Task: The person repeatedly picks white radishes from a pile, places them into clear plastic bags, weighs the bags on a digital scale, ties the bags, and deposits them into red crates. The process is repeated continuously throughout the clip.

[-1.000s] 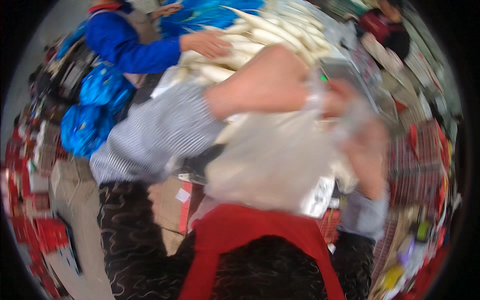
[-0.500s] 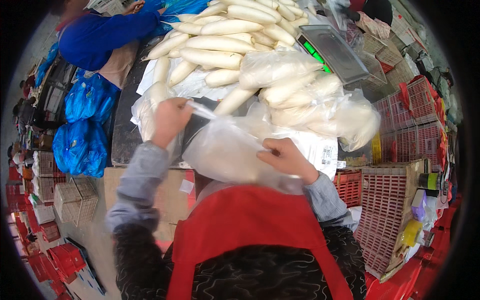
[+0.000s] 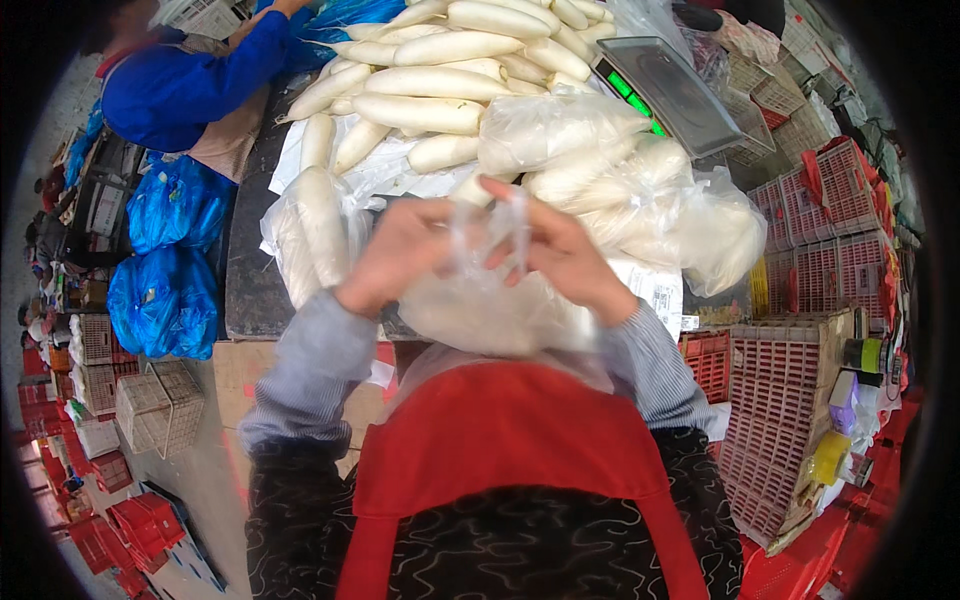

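Observation:
My left hand and my right hand meet over the middle front of the dark table, both gripping the twisted top of a translucent plastic bag with pale contents. The fingers and the bag's handles are blurred. Beyond them lies a pile of white radishes. A bag of long radishes lies left of my hands, and several bulging bags of radishes lie to the right, on white paper or sacking.
A scale with green displays stands at the back right. A co-worker in blue works at the upper left, above blue bags. Another person is at the upper right. Red crates are stacked right, a wire crate lower left.
My left hand has moved rightward and my right hand up, so they now meet at the bag's top, which is drawn upright. One second ago both were raised higher and blurred.

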